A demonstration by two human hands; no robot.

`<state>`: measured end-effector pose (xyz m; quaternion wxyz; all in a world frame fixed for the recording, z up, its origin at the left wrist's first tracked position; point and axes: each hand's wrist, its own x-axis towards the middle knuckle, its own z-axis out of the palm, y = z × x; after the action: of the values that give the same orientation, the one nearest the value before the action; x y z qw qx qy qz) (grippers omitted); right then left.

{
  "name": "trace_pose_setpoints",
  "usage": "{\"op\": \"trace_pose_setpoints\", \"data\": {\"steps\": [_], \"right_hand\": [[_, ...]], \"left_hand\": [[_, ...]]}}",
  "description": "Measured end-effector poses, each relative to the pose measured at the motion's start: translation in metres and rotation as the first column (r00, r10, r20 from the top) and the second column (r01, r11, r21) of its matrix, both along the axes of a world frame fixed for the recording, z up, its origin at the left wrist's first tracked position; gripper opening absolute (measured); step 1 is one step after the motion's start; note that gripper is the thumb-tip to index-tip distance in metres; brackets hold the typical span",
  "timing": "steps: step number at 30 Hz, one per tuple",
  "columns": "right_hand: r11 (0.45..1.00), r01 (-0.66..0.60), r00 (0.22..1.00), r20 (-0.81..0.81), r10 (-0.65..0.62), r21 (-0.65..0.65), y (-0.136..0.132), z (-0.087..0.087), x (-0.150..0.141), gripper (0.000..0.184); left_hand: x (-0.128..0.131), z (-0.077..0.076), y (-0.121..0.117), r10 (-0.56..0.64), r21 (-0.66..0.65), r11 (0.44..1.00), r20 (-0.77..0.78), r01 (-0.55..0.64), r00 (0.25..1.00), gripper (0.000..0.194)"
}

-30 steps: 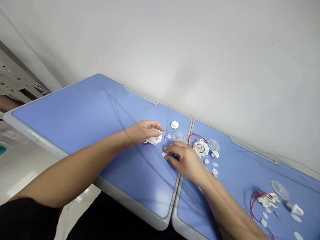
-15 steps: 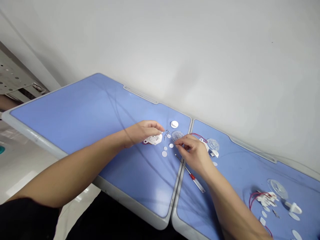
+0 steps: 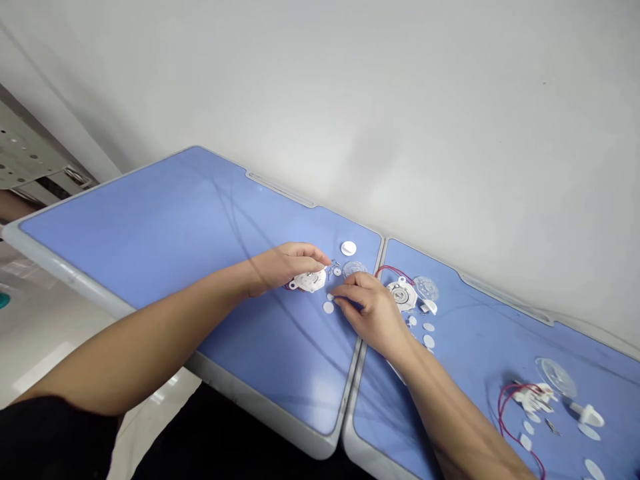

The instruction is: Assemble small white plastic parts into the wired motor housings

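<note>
My left hand [image 3: 283, 264] is closed on a small white round housing [image 3: 310, 281] that rests on the blue table top [image 3: 165, 227]; its fingertips pinch the top edge. My right hand [image 3: 369, 308] lies just right of the housing with its fingers curled and the tips pressed together beside a small white disc [image 3: 329, 307]. What those fingers hold, if anything, is hidden. A clear round cover [image 3: 354, 268] and a white cap [image 3: 349, 248] lie just beyond the two hands.
A second white unit with red wires [image 3: 401, 294], a clear disc [image 3: 427, 288] and several small white discs [image 3: 429, 341] lie on the right table top. A third set of parts with red wires [image 3: 531, 398] sits far right. A seam [image 3: 356, 360] joins the tables.
My right hand has come back from the clear cover, down and left to the small white disc, and now covers the screwdriver that lay on the table. My left hand has stayed on the housing.
</note>
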<state>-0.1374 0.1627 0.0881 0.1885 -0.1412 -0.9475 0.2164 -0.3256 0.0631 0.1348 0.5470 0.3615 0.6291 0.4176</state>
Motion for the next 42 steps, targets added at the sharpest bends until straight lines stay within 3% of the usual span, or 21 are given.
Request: {"op": "trace_pose_setpoints", "data": {"steps": [42], "right_hand": [[0.999, -0.035, 0.998, 0.046, 0.036, -0.017, 0.0014, -0.0049, -0.0029, 0.023]], "left_hand": [[0.0024, 0.0017, -0.0001, -0.018, -0.02, 1.0, 0.011, 0.018, 1.0, 0.034]]}}
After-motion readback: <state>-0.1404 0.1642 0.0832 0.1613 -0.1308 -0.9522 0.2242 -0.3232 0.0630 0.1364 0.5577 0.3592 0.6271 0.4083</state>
